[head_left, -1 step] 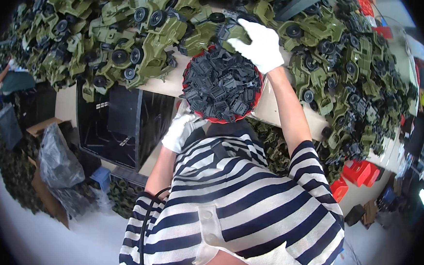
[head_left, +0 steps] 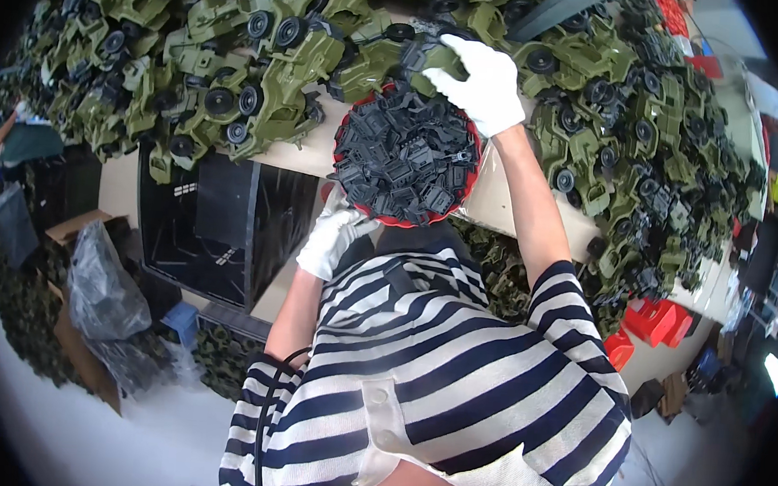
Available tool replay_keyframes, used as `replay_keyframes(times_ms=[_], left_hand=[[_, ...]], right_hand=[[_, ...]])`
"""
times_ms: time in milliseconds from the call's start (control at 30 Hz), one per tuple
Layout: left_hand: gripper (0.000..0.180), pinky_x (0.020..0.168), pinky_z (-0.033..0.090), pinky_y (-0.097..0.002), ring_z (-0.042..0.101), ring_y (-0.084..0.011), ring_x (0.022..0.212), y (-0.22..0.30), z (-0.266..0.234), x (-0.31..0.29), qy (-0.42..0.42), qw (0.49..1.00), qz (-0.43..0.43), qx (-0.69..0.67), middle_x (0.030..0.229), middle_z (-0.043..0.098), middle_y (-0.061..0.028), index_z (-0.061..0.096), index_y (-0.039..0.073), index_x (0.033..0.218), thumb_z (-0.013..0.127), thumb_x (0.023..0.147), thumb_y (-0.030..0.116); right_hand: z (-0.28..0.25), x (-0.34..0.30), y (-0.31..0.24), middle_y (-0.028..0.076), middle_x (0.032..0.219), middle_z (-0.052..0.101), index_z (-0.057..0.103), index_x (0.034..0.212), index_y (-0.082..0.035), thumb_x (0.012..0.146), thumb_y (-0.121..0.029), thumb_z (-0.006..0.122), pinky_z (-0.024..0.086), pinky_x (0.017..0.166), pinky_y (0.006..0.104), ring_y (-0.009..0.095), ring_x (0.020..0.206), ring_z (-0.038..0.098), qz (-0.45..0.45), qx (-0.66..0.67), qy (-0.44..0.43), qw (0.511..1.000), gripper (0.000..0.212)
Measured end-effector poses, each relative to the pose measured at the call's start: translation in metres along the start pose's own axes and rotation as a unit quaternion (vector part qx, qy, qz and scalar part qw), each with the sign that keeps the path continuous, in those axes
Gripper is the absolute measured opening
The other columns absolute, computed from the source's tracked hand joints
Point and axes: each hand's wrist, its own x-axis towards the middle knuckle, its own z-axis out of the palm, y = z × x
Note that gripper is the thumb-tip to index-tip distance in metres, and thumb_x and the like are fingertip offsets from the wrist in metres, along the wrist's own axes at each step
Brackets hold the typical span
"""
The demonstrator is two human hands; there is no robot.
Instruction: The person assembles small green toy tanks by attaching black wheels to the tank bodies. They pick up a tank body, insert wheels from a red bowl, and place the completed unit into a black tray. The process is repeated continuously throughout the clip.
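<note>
Along the pale table edge (head_left: 499,198) sits a red basket (head_left: 399,222) of dark parts (head_left: 401,155). My right hand (head_left: 488,84) straddles a green toy vehicle (head_left: 454,64), my left hand (head_left: 329,241) touches the basket; I can't tell either grip.

Round red basket (head_left: 399,222) — heaped with dark grey plastic parts (head_left: 403,155) — near olive toy vehicle (head_left: 452,64).

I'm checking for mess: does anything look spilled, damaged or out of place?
Nothing looks clearly spilled or damaged. The olive toy vehicles lie heaped at all angles, though, and on the left a few jut over the table's front edge, which looks somewhat precarious.
</note>
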Motion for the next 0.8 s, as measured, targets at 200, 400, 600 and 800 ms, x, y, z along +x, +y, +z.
replay_keyframes(times_ms=[200,400,600,800], left_hand=[[0.057,0.09,0.054,-0.0607,0.061,-0.0376,0.112,-0.017,0.045,0.005,0.061,0.998,0.012,-0.032,0.13,0.053,-0.0156,0.032,0.014,0.142,0.051,0.091,-0.004],[0.065,0.088,0.054,-0.0652,0.059,-0.0398,0.112,-0.023,0.051,0.009,0.082,0.994,0.036,-0.055,0.126,0.052,-0.0161,0.028,0.015,0.143,0.048,0.087,-0.012],[0.066,0.088,0.053,-0.0665,0.055,-0.0438,0.118,-0.015,0.038,-0.008,0.021,0.997,-0.002,-0.078,0.136,0.046,-0.0218,0.031,0.012,0.143,0.046,0.084,-0.014],[0.055,0.09,0.052,-0.0658,0.056,-0.0477,0.116,-0.017,0.01,-0.017,-0.022,0.993,-0.049,-0.106,0.133,0.052,-0.0232,0.039,0.002,0.139,0.046,0.086,-0.011]], right_hand=[[0.004,-0.005,0.016,0.013,0.094,0.069,0.071,0.102,-0.006,0.085,-0.023,0.07,0.052,0.07,0.0336,0.025,0.077,0.067,0.101,0.13,0.049,0.985,0.024],[0.008,0.003,0.028,0.013,0.098,0.069,0.07,0.102,-0.005,0.088,-0.017,0.065,0.05,0.08,0.0326,0.025,0.088,0.065,0.126,0.154,0.017,0.98,0.019],[0.004,0.017,0.035,0.013,0.109,0.067,0.067,0.111,-0.007,0.09,-0.024,0.062,0.048,0.092,0.0353,0.029,0.102,0.064,0.152,0.09,-0.031,0.984,0.027],[0.008,-0.019,0.026,0.014,0.106,0.067,0.067,0.118,-0.011,0.09,-0.029,0.066,0.051,0.083,0.0344,0.024,0.091,0.065,0.209,0.082,0.05,0.973,0.034]])
